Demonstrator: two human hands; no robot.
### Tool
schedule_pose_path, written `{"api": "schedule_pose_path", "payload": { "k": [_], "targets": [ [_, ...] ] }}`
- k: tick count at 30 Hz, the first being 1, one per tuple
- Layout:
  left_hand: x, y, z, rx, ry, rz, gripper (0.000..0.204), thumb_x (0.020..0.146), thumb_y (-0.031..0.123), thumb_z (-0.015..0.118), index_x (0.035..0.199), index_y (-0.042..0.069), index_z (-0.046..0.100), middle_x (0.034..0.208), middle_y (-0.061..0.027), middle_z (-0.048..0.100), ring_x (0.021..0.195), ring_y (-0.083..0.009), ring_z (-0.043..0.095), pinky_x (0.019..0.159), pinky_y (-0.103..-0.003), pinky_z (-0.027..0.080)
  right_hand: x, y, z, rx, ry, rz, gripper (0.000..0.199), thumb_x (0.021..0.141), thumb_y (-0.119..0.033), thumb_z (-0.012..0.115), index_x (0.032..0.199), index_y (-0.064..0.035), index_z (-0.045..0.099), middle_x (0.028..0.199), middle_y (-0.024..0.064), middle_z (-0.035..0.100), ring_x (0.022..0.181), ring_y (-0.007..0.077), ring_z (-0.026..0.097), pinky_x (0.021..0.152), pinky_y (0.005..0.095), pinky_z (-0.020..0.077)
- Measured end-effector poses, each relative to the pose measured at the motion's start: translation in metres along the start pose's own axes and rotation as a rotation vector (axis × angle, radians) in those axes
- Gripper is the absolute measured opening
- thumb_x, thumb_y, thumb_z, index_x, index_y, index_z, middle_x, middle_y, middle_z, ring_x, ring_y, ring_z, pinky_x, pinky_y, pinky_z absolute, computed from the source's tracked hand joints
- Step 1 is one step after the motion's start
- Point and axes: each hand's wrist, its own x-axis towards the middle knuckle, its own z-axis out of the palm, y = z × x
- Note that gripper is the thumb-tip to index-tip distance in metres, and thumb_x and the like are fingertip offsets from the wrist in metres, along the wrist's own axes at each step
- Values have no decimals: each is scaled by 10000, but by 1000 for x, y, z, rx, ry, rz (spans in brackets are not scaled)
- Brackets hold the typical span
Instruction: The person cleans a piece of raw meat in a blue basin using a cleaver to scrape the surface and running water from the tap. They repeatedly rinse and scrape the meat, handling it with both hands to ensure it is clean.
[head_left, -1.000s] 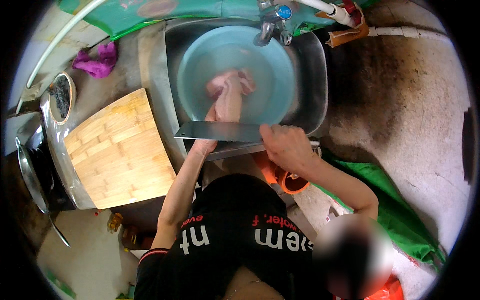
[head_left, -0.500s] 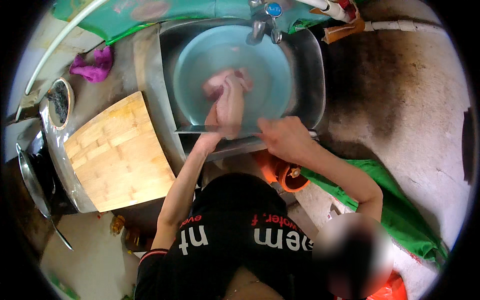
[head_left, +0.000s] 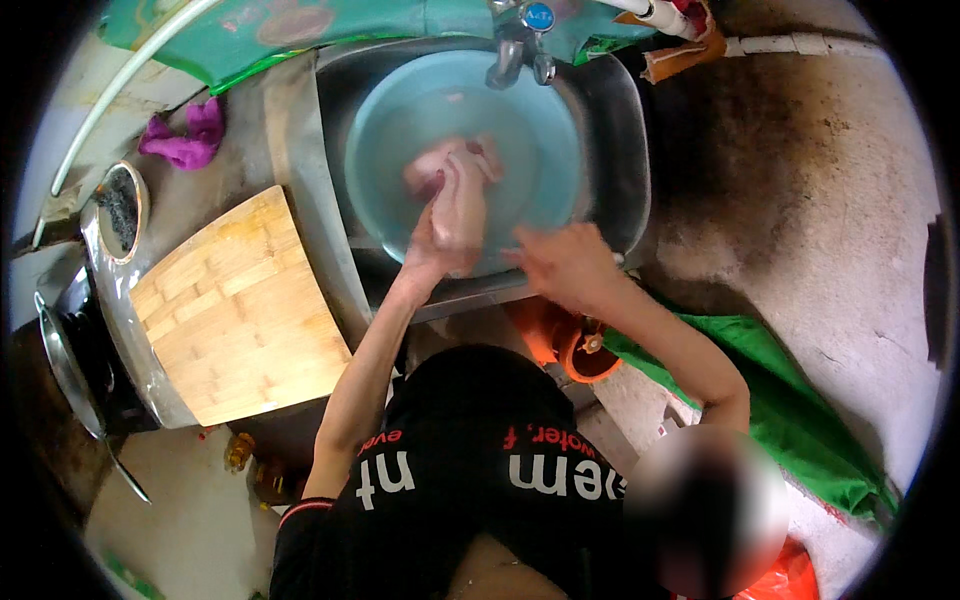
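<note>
My left hand (head_left: 432, 240) reaches into a round light-blue basin (head_left: 395, 110) of water and grips a pale pink piece of raw meat (head_left: 458, 180), which lies partly in the water. My right hand (head_left: 565, 265) is at the basin's near rim, fingers pointing left toward the meat. I cannot make out whether it holds anything. The basin sits in a steel sink (head_left: 620, 150) under a tap (head_left: 520, 45).
A wooden cutting board (head_left: 235, 310) lies on the counter left of the sink. A purple cloth (head_left: 185, 140) and a round strainer (head_left: 122, 205) are farther left. An orange container (head_left: 580, 350) and green sheeting (head_left: 800, 420) lie on the concrete floor to the right.
The broad knife blade that lay along the sink's front edge by my right hand turned edge-on and is out of sight now. My left hand stays on the meat.
</note>
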Motion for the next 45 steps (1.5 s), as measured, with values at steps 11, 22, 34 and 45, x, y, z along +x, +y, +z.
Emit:
{"api": "schedule_pose_path", "payload": {
  "k": [11,22,34,45],
  "targets": [
    [6,-2,-16,360,-32,37,876,670,98,748,1426,64,308,1292,-61,492,1173,-199,497,962,-335,434,-8,-3,18,25,84,-22,231,871,-285,587,970,-79,554,662,167,616,634,381,620,599,514,481],
    [1,13,-15,201,-48,-73,810,682,36,710,1388,16,314,1193,-83,517,1046,-194,548,864,-341,486,2,4,15,5,77,62,253,901,-312,561,896,-59,542,655,171,612,628,405,604,563,509,466],
    [8,11,-24,263,-123,-170,854,670,76,723,1401,37,285,1218,-93,507,1082,-203,533,875,-317,476,1,-2,16,6,100,70,240,886,-280,583,857,-49,523,644,163,608,611,383,605,544,507,467],
    [1,17,-9,301,-105,-77,862,664,47,718,1409,35,286,1264,-79,482,1125,-197,515,914,-313,459,23,20,11,-27,109,99,282,905,-345,545,907,-63,530,628,189,607,638,395,623,610,517,473]
  ]
}}
